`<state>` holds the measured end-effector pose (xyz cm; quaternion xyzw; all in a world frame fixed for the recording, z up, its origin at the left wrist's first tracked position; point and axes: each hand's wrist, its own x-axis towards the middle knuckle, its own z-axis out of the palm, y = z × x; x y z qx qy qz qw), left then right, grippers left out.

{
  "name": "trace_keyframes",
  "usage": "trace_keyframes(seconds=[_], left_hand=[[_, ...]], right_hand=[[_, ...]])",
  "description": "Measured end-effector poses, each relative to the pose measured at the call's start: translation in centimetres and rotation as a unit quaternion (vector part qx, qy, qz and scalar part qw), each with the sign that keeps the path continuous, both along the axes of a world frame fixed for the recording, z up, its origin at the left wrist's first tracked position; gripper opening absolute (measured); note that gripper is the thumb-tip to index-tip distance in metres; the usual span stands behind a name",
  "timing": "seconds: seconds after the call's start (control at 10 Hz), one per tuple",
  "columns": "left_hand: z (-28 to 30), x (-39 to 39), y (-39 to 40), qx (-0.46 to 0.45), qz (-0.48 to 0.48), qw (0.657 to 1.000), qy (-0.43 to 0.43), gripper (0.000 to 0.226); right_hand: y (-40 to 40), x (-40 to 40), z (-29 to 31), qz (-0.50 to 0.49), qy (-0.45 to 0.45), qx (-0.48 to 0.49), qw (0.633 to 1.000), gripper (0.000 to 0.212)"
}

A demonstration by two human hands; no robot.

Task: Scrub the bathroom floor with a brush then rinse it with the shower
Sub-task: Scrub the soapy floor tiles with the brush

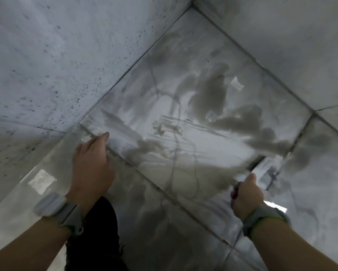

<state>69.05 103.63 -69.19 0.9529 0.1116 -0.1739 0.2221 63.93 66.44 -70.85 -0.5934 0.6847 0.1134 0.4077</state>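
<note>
The brush (257, 166) lay low on the wet floor (183, 145) at the right of the view, its dark head blurred with motion and pressed to the tile just ahead of the right hand (246, 194). Its long axis ran up and to the right, away from the knuckles, so the bristles sat on the far side of the fingers and the handle disappeared into the fist — the fingers were curled tight round it, thumb on top. A smear of grey, dirty water trailed from the bristles toward the left, across the big tile. The unscrubbed murk (209, 98) lay further off, up toward the corner where the two walls (47, 55) meet, so any coming stroke would probably have to push along that same axis, away from the body. The left hand (93, 163) was well apart from the brush, at the left of the view, fingers straight and loose, holding nothing; whether its fingertips touched the floor near the grout line (125, 163) could not be told. The right hand was plainly the nearer and the working one. A grey band (54, 208) sat on the left wrist, another on the right. No shower showed in view, so rinsing seemed a step not yet reached.
</note>
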Motion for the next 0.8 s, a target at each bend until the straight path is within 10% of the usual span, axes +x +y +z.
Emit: trace_keyframes(seconds=[0.2,0.4,0.6,0.7,0.8], left_hand=[[-1.4,-2.0,3.5,0.088,-0.017,0.996,0.001,0.073],[-1.4,-2.5,3.8,0.094,-0.014,0.995,-0.009,0.073],[-2.2,-2.0,4.9,0.067,-0.022,0.997,-0.033,0.075],[-2.3,-2.1,4.9,0.063,-0.018,0.997,-0.036,0.074],[-2.3,-2.1,5.3,0.068,-0.027,0.997,-0.018,0.074]], right_hand=[[15.4,10.8,0.2,0.221,-0.083,0.108,0.966,0.021],[25.2,20.2,0.0,0.377,-0.135,0.136,0.906,0.048],[16.2,13.3,1.4,0.770,-0.013,0.036,0.637,0.059],[11.5,16.4,1.4,0.786,0.010,-0.006,0.619,0.065],[10.1,23.3,1.6,0.674,-0.065,0.003,0.736,0.068]])
